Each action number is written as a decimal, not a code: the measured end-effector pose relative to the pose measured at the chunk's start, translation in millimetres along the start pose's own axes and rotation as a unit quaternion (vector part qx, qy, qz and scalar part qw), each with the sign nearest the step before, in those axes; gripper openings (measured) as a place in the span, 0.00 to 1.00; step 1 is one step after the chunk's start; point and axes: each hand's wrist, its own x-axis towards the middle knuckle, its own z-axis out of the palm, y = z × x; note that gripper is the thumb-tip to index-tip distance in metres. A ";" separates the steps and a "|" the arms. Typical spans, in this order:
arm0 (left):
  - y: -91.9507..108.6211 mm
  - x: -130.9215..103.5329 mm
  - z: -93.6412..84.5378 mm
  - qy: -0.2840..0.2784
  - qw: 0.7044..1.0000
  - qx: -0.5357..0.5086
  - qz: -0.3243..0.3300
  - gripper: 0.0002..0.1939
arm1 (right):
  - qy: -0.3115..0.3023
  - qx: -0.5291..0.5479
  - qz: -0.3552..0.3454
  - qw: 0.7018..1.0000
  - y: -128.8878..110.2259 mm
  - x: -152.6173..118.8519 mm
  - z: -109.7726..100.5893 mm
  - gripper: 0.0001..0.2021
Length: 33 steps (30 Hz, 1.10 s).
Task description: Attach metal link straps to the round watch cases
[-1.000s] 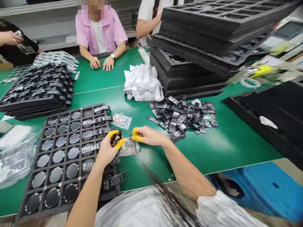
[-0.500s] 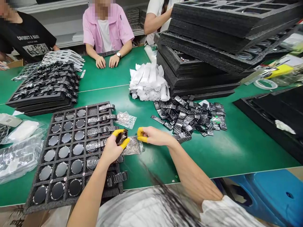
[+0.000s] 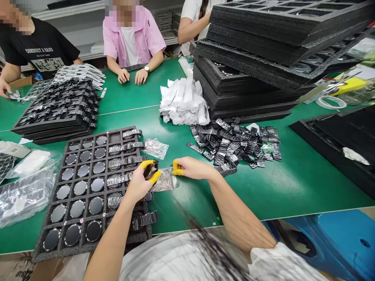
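My left hand (image 3: pixel 140 182), with yellow covers on its fingertips, is closed round a dark, shiny watch case (image 3: pixel 150 170) that is partly hidden by the fingers. To its right my right hand (image 3: pixel 193 168), also with yellow-covered fingertips, is pinched; whatever is between the fingers is too small to make out. Beneath and between the hands lies a clear bag of small metal pins (image 3: pixel 164 182), and a second pin bag (image 3: pixel 155 149) sits farther off. The black foam tray (image 3: pixel 106 212) beside my left hand holds round watch cases, several with black link bands attached.
Black watch bands (image 3: pixel 231 142) lie heaped at the right, behind them a white-wrapped pile (image 3: pixel 184 101) and tall stacked foam trays (image 3: pixel 249 74). Loaded trays (image 3: pixel 58 105) stand at the left, near plastic bags (image 3: pixel 27 195). Several people are across the green table (image 3: pixel 263 187).
My right hand has shifted slightly right, away from my left hand, which stays with the watch case. At the far left, the person in black has leaned in, and a hand now shows on the table.
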 end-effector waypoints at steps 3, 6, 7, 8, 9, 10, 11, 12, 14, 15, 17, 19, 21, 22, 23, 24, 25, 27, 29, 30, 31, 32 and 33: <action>0.0 -1.4 2.2 0.012 1.000 -0.003 0.010 0.22 | 0.012 -0.018 -0.001 1.000 -3.2 -2.2 1.2 0.08; 4.4 -3.7 3.4 0.012 1.000 -0.002 0.006 0.21 | 0.035 -0.035 -0.013 0.999 -1.5 -2.0 6.4 0.10; 6.4 -4.3 3.3 0.008 1.000 -0.001 0.000 0.21 | 0.043 -0.040 -0.016 0.998 0.7 -0.4 8.7 0.10; 8.3 -4.9 3.0 0.003 1.000 0.002 -0.006 0.21 | 0.053 -0.045 -0.017 0.997 3.2 1.6 11.0 0.10; 10.0 -5.5 2.5 0.002 1.000 0.004 -0.010 0.21 | 0.060 -0.046 -0.018 0.997 5.7 3.9 12.9 0.10; 11.4 -6.2 2.0 0.002 1.000 0.006 -0.013 0.21 | 0.062 -0.043 -0.019 0.997 7.8 5.9 14.4 0.10; 12.3 -6.8 1.6 0.003 1.000 0.006 -0.015 0.21 | 0.061 -0.035 -0.020 0.997 9.4 7.4 15.1 0.10; 12.7 -7.5 1.3 0.006 1.000 0.003 -0.017 0.21 | 0.059 -0.023 -0.022 0.998 10.2 8.0 15.1 0.10; 12.0 -8.4 1.1 0.005 1.000 -0.010 -0.023 0.21 | 0.057 0.010 -0.020 0.998 10.1 6.8 13.1 0.11; 11.0 -8.5 1.2 0.003 0.999 -0.018 -0.026 0.21 | 0.056 0.031 -0.013 0.998 9.4 5.2 11.6 0.11; 8.6 -8.4 1.9 0.006 0.999 -0.030 -0.028 0.22 | 0.049 0.092 0.014 0.994 7.3 0.9 8.6 0.08; 6.7 -8.1 2.7 0.012 0.999 -0.038 -0.022 0.22 | 0.041 0.170 0.028 0.984 4.6 -3.6 7.1 0.05; 5.6 -8.0 3.5 0.016 0.999 -0.042 -0.003 0.24 | 0.042 0.244 0.010 0.969 1.0 -6.9 8.2 0.04; 5.3 -8.0 3.8 0.018 0.999 -0.039 0.011 0.24 | 0.045 0.275 -0.009 0.960 -1.4 -7.8 9.6 0.06; 5.0 -7.9 4.1 0.023 0.999 -0.032 0.025 0.25 | 0.051 0.304 -0.030 0.951 -3.9 -8.1 11.6 0.09; 4.7 -7.9 4.5 0.030 0.999 -0.021 0.038 0.26 | 0.060 0.332 -0.047 0.940 -6.6 -7.8 14.0 0.12; 4.3 -7.7 4.9 0.038 0.998 -0.008 0.050 0.27 | 0.071 0.358 -0.063 0.929 -9.3 -7.0 16.7 0.15; 2.9 -7.2 5.8 0.050 0.996 0.017 0.067 0.28 | 0.081 0.408 -0.083 0.905 -14.6 -4.3 22.8 0.20; 1.0 -6.6 6.7 0.054 0.995 0.036 0.082 0.28 | 0.081 0.459 -0.085 0.881 -20.2 -1.4 29.4 0.21; -0.2 -6.4 7.2 0.058 0.993 0.046 0.090 0.28 | 0.083 0.485 -0.083 0.867 -23.6 -0.1 32.6 0.21; -1.5 -6.2 7.8 0.062 0.992 0.058 0.098 0.27 | 0.091 0.509 -0.082 0.852 -27.4 1.0 35.9 0.21; -2.9 -6.1 8.3 0.068 0.990 0.071 0.105 0.27 | 0.107 0.531 -0.082 0.837 -31.6 2.2 39.1 0.21; -4.5 -5.8 9.0 0.074 0.988 0.082 0.110 0.27 | 0.125 0.548 -0.082 0.823 -35.9 3.6 42.2 0.21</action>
